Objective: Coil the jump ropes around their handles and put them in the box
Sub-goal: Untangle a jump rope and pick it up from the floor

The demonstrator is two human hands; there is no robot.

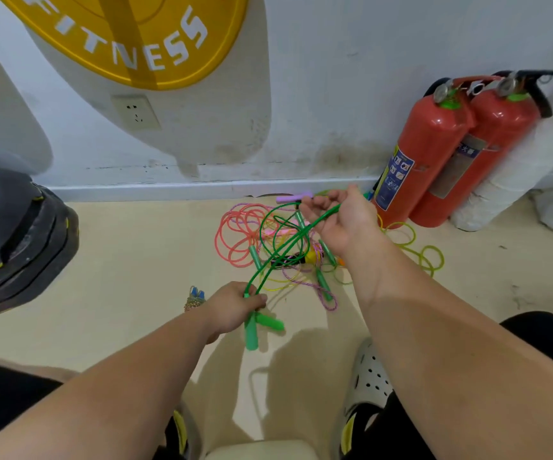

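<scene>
Below a "FITNESS" sign (129,38), left hand (232,308) grips green handles (251,330), right hand (341,224) grips green rope (285,247).

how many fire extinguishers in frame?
2. Both stand by the wall on the right, side by side: the near extinguisher next to the rope pile, and the far extinguisher just beyond it. No sign of another hidden behind them.

My count from here
Two fire extinguishers (427,151) far right, one wall socket (135,111) far left, one purple handle (293,196) far, two green handles (251,330) near, one coiled rope (194,298) near left; the tangled ropes (245,234) I cannot number.
</scene>
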